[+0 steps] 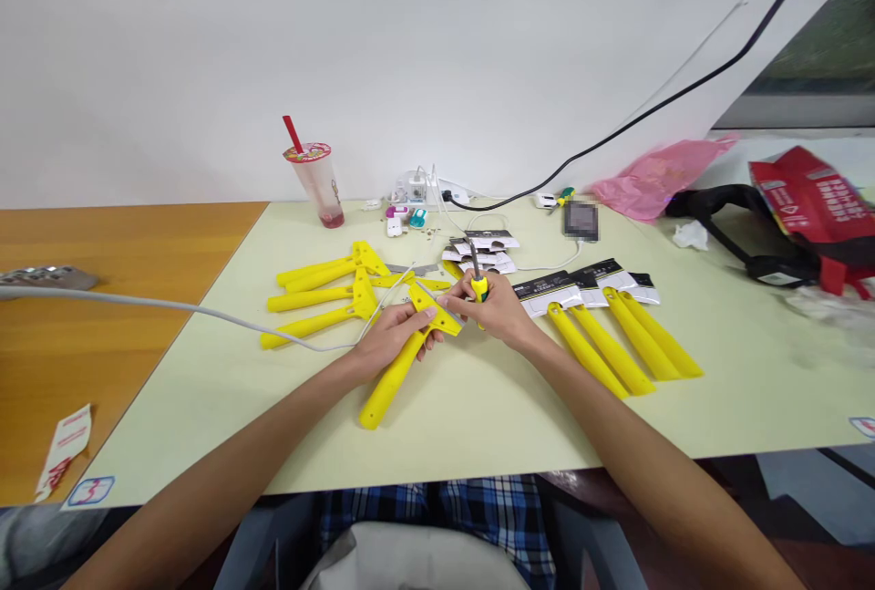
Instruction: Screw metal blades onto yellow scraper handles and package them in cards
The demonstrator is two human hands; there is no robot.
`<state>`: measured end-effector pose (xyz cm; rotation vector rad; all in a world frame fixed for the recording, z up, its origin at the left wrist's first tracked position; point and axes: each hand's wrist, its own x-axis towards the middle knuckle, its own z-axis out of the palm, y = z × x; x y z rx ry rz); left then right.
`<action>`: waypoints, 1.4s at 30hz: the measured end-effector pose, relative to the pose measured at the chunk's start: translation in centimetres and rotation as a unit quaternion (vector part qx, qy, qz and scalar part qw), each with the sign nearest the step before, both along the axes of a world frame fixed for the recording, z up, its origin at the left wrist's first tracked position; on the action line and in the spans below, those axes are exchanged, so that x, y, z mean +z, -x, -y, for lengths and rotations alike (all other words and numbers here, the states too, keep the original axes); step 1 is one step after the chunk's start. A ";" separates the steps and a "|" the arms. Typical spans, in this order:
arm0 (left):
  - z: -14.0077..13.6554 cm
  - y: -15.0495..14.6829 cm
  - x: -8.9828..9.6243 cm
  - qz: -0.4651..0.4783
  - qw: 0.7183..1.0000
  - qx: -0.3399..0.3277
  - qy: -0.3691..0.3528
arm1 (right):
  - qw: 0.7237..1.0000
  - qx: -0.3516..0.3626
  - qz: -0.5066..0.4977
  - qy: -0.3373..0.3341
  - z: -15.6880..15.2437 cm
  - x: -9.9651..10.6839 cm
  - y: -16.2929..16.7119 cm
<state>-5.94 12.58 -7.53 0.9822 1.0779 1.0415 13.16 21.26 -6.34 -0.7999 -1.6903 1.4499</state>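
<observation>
My left hand (393, 335) is closed round the head end of a yellow-handled scraper (393, 380), whose handle slants down toward the table's front edge. In my right hand (498, 305) is a yellow-and-black screwdriver (479, 287), its shaft pointing up and away from the scraper. My right fingertips are at the scraper's blade edge; whether they pinch the blade I cannot make out. Several more yellow scraper handles (311, 326) lie to the left. Loose metal blades (414, 269) rest behind them. On the right are scrapers (588, 348) with black-and-white packaging (550, 291) over their heads.
A drink cup (320, 187) with a red straw stands at the back left. Behind my hands are a power strip (427, 191), small chargers and stacked packets (485, 253). A phone-like device (581, 220), pink bag (660, 178) and red package (817, 198) lie right. A white cable (239, 324) crosses from the left.
</observation>
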 end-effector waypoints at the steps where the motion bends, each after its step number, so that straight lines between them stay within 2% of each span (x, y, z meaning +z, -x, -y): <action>1: 0.0 0.0 0.0 0.004 1.000 0.003 -0.001 | 1.000 -0.003 -0.001 0.001 0.0 0.0 0.0; 6: -0.4 0.2 0.0 0.059 0.997 0.050 0.004 | 0.999 -0.037 -0.002 -0.016 -0.1 0.0 0.1; 10: -1.0 0.9 0.9 0.123 0.984 0.132 -0.011 | 0.997 -0.070 -0.024 -0.008 -0.8 -0.6 -0.1; 12: -1.2 1.4 1.4 0.144 0.975 0.168 -0.033 | 0.996 -0.091 0.005 -0.013 -1.3 -1.1 -0.3; 14: -1.4 2.0 1.8 0.158 0.968 0.188 -0.051 | 0.989 -0.118 0.065 -0.058 -1.8 -1.5 -0.5; 17: -1.6 2.6 2.1 0.177 0.961 0.205 -0.060 | 0.964 -0.140 0.155 -0.164 -2.3 -2.0 -0.9; 19: -1.7 2.8 2.0 0.187 0.957 0.216 -0.059 | 0.950 -0.122 0.199 -0.206 -2.5 -2.3 -1.0; 22: -1.9 2.9 1.7 0.199 0.951 0.230 -0.056 | 0.937 -0.070 0.247 -0.236 -2.3 -2.6 -0.9; 27: -2.2 3.3 1.0 0.208 0.945 0.245 -0.061 | 0.922 0.002 0.260 -0.286 -2.0 -3.3 -0.4; 33: -2.6 4.1 0.9 0.223 0.940 0.251 -0.068 | 0.912 0.019 0.272 -0.307 -2.3 -3.6 0.0; 42: -2.8 5.2 1.8 0.247 0.932 0.259 -0.054 | 0.903 0.004 0.288 -0.318 -2.1 -3.6 0.3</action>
